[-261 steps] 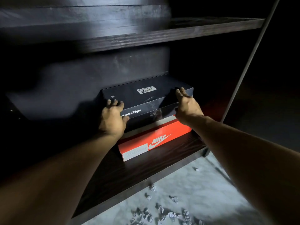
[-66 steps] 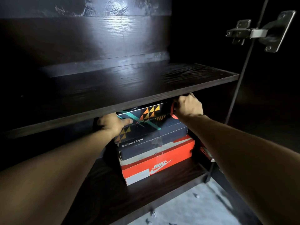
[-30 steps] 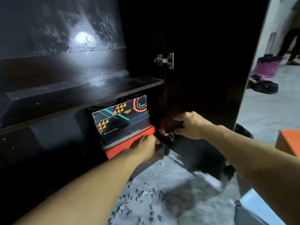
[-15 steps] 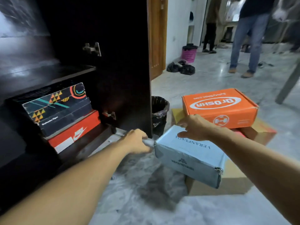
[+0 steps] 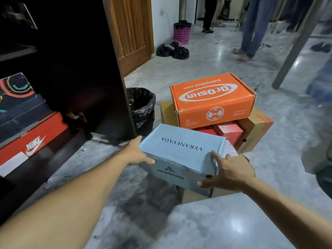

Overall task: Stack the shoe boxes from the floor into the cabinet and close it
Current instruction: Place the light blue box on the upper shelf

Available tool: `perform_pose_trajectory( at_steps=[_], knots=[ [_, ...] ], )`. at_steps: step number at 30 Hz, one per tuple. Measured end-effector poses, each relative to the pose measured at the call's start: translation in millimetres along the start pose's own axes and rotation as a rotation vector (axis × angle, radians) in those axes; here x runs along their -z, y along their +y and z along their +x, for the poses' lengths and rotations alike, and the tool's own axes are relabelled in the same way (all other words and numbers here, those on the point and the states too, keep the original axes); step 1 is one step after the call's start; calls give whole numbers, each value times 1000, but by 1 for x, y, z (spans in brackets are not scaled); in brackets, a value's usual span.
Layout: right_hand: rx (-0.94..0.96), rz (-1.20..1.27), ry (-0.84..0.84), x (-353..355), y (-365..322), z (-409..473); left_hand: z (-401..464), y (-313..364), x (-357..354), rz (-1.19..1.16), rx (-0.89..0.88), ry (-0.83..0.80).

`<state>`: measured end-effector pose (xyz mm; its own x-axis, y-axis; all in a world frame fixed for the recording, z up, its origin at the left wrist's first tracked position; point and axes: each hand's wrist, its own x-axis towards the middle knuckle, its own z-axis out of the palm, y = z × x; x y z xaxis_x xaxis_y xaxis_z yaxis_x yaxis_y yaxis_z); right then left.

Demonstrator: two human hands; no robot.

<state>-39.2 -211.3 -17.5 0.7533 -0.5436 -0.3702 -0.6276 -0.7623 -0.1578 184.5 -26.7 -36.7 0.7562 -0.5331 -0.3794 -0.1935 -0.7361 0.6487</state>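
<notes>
Head view, looking down across a grey marbled floor (image 5: 224,221) with a glossy sheen. Dark wooden cabinet (image 5: 86,69) stands at left, door open; on its lower shelf a stack of three shoe boxes: red Nike box (image 5: 34,141) at the bottom, a dark box (image 5: 21,112) on it, a patterned box (image 5: 16,87) on top. Black-lined waste bin (image 5: 142,105) sits just beside the cabinet's open door. Brown panelled door (image 5: 133,31) behind it. Further back: a pink basket (image 5: 181,34), black bags (image 5: 173,51) on the floor, and the legs of standing persons.

Pale blue Veranevada shoe box (image 5: 181,150) sits near the cabinet, resting on brown cardboard cartons (image 5: 255,130). Orange Dr.Osha box (image 5: 212,99) lies on the same pile, just behind it. A small red box (image 5: 230,131) shows between them.

Left hand (image 5: 138,153) is against the blue box's left end, thumb across the near lower corner, fingers hidden behind the box. Right hand (image 5: 228,171) clasps the right near corner, fingers spread over the end face, thumb on the front edge. Both grips are wide, closed around the box ends.
</notes>
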Motion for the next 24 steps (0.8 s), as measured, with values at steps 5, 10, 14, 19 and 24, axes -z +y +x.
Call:
perform_pose_trajectory(
  at_steps=[5,10,14,19,24],
  knots=[
    [89,297,81,-20,-6,0,2,-11,-7,-91,-82,5],
    [104,375,177,-12,-10,-14,-14,-14,5,-111,-65,101],
    [121,323,156,11,-19,-38,-34,-14,21,-63,-66,233],
    [141,272,171,37,-28,-65,-62,-10,44,-47,-145,294],
    [279,332,224,55,-51,-69,-99,-17,93,-8,-95,254]
  ],
)
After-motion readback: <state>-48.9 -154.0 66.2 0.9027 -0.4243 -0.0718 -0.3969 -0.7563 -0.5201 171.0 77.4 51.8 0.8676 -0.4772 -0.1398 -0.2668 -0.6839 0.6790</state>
